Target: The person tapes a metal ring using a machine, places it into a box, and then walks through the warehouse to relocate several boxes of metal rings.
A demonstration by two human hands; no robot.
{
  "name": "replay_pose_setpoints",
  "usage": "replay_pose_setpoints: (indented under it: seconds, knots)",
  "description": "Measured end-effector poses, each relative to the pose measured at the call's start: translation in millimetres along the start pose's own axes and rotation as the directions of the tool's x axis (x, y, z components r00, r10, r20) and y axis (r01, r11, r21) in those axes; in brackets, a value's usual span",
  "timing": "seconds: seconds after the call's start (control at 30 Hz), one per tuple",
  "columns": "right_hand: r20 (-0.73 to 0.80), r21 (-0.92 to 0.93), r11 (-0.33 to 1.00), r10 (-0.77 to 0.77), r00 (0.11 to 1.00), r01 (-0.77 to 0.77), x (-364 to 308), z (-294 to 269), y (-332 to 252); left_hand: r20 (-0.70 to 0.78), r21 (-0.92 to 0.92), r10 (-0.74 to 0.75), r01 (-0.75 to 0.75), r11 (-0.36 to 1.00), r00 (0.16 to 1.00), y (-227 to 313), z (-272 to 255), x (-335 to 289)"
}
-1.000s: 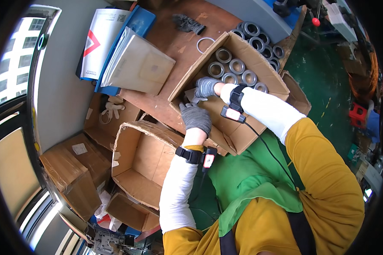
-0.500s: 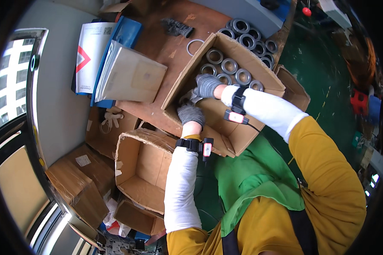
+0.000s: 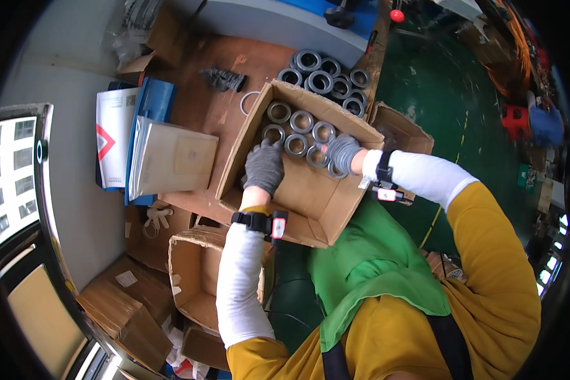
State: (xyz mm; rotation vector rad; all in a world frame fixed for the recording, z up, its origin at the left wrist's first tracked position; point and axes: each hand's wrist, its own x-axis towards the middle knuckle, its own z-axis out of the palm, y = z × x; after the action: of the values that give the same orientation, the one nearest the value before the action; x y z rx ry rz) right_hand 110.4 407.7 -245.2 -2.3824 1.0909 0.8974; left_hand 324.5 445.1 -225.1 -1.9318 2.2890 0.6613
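An open cardboard box stands tilted in front of me, with several grey metal rings laid flat in rows at its far end. Both my hands wear grey knit gloves and reach inside. My left hand is at the box's left side, fingers curled at the near rim of the leftmost metal ring. At the right of the rows, my right hand has its fingers bunched on a ring's edge and partly covers the neighbouring rings. Its exact hold is partly hidden.
More metal rings are heaped on the brown table behind the box. Left of it are a plastic-sleeved folder, a dark glove and a white hoop. An open carton stands lower left, another at right.
My hands have parted: the right moved to the right side of the rings, the left up to the leftmost ring. The pale thing between them no longer shows there. The whole view has shifted.
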Motion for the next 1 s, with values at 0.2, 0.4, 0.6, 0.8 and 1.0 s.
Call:
replay_pose_setpoints:
  seconds: [0.2,0.4,0.6,0.8,1.0]
  knots:
    - [0.054,0.374,0.905,0.199,0.979,-0.205,15.3,-0.6,-2.3,0.070,0.136,0.188,-0.196,0.971,0.980,10.0,22.7,55.2]
    - [0.139,0.150,0.973,0.156,0.978,-0.176,26.1,22.6,7.1,0.232,0.066,0.121,-0.140,0.988,0.965,14.5,32.0,70.2]
    - [0.161,0.379,0.801,0.437,0.885,-0.464,70.9,112.1,7.5,0.257,-0.046,0.015,-0.003,0.999,0.966,32.6,46.8,93.4]
    - [0.148,0.503,0.770,0.371,0.917,-0.393,72.6,70.6,-16.1,0.160,-0.084,-0.142,0.157,0.984,0.977,1.9,95.5,100.7]
    - [-0.079,0.106,0.979,-0.168,0.983,0.176,11.0,17.0,4.9,0.151,0.028,0.082,-0.087,0.996,0.985,25.0,44.6,93.8]
